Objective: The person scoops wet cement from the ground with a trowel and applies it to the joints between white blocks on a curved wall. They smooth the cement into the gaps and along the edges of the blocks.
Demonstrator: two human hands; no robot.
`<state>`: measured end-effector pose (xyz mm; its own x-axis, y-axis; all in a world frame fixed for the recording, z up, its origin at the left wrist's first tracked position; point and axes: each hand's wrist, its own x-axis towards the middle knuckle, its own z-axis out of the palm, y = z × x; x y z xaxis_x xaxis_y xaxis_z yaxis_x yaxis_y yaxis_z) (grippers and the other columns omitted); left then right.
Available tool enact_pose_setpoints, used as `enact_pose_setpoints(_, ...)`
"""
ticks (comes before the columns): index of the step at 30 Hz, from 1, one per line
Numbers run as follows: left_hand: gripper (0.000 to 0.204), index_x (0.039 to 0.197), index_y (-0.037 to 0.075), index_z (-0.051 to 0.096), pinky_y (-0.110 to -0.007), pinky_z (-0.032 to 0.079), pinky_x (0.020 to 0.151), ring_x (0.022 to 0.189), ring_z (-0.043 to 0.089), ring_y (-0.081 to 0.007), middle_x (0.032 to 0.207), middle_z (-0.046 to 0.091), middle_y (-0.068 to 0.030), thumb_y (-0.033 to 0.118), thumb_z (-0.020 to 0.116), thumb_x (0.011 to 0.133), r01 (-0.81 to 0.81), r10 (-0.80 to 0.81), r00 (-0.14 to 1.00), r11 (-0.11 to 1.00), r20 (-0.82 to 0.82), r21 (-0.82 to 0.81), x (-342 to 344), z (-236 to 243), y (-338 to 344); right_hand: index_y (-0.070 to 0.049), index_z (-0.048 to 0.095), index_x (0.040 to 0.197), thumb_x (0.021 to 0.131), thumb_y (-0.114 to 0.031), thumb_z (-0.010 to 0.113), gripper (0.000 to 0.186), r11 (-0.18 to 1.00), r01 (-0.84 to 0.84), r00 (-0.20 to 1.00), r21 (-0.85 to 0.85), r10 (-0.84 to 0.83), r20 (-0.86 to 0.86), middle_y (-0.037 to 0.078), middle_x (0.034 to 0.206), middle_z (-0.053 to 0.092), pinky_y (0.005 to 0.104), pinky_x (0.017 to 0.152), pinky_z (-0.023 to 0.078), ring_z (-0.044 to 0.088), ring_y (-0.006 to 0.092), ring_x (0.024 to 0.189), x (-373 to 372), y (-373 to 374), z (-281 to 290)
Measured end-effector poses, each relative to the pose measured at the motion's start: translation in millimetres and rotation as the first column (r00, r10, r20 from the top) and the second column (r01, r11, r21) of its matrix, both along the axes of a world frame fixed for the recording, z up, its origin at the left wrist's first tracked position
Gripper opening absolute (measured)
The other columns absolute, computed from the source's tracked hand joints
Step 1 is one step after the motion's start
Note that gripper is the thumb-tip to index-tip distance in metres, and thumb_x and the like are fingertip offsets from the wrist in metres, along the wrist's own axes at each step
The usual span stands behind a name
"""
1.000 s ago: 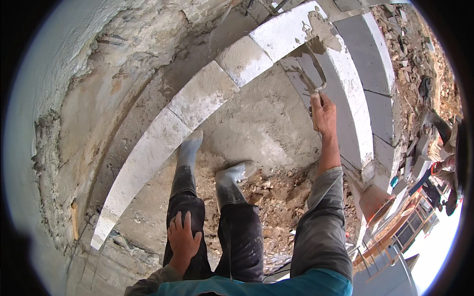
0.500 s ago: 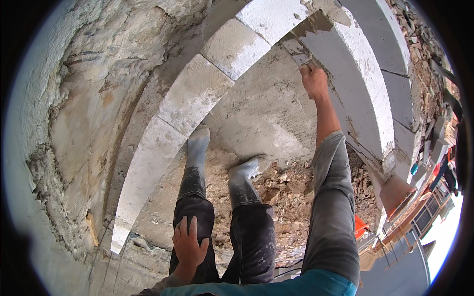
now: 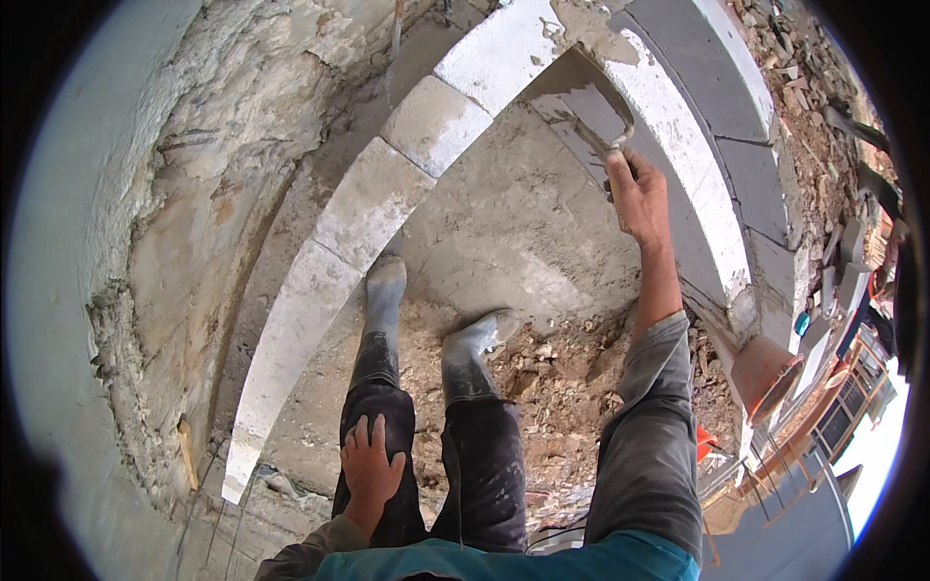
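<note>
My right hand (image 3: 640,198) is closed round the handle of a trowel (image 3: 621,141). Its bent metal neck shows above my fingers, close to the inner corner where two block walls meet. How much of its blade lies against the wall is hard to make out. Wet grey mortar (image 3: 593,37) covers the top of that corner. To the left runs a course of pale blocks (image 3: 376,203); on the right is a white-topped block wall (image 3: 683,126). My left hand (image 3: 372,473) rests on my left knee with fingers spread, holding nothing.
I stand in booted feet (image 3: 386,281) between the walls, on cement and rubble (image 3: 562,373). A rough rock face (image 3: 208,194) rises at left. A reddish bucket (image 3: 765,376) sits at the right wall's near end, with upright rebar (image 3: 765,484) nearby.
My right hand has drawn back slightly toward me and turned, bringing the trowel's neck into clearer sight. The view has shifted a little; my left hand stays on my knee.
</note>
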<state>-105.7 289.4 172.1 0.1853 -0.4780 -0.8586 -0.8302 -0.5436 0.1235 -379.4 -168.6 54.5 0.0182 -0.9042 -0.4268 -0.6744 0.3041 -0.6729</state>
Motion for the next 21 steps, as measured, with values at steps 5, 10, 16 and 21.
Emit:
enact_pose_setpoints(5, 0.08, 0.149, 0.014, 0.039, -0.055, 0.033, 0.107, 0.133, 0.038, -0.0421, 0.149, 0.038, -0.0208, 0.03, 0.074, 0.079, 0.008, -0.008, 1.0, 1.0, 0.001, -0.012, 0, 1, -2, 0.0, 0.065, 0.104, 0.096, -0.029, 0.062, 0.03, 0.97, -0.094, 0.995, -0.224, 0.087, -0.042, 0.013, 0.075, 0.062, 0.0372, 0.067, 0.051, 0.061, 0.0222, 0.068, -19, 33, -54)
enact_pose_setpoints(10, 0.081, 0.147, 0.012, 0.041, -0.055, 0.037, 0.103, 0.131, 0.041, -0.0418, 0.146, 0.04, -0.0224, 0.025, 0.073, 0.073, 0.032, -0.032, 0.999, 0.998, 0.003, -0.059, 4, -4, -6, 0.002, 0.062, 0.096, 0.092, -0.025, 0.063, 0.027, 0.936, -0.228, 0.957, -0.27, 0.165, -0.237, 0.025, 0.085, 0.064, 0.0457, 0.072, 0.05, 0.064, 0.042, 0.078, -21, 22, -126)
enact_pose_setpoints(16, 0.083, 0.148, 0.011, 0.039, -0.055, 0.037, 0.102, 0.13, 0.041, -0.043, 0.147, 0.039, -0.0229, 0.025, 0.073, 0.073, 0.043, -0.042, 0.999, 0.999, 0.015, -0.028, -1, 0, -5, 0.003, 0.065, 0.105, 0.092, -0.028, 0.064, 0.034, 0.919, -0.131, 0.969, -0.371, 0.04, -0.242, 0.025, 0.092, 0.068, 0.0444, 0.08, 0.054, 0.067, 0.04, 0.087, -15, 44, -139)
enact_pose_setpoints(21, 0.083, 0.148, 0.01, 0.04, -0.057, 0.036, 0.103, 0.13, 0.04, -0.0451, 0.148, 0.038, -0.0244, 0.025, 0.071, 0.073, 0.025, -0.025, 1.0, 1.0, 0.008, -0.011, -1, -1, -6, 0.004, 0.066, 0.105, 0.092, -0.026, 0.061, 0.033, 0.934, -0.357, 0.873, -0.001, 0.333, -0.356, 0.028, 0.102, 0.068, 0.0464, 0.087, 0.053, 0.066, 0.0415, 0.097, -17, 22, -178)
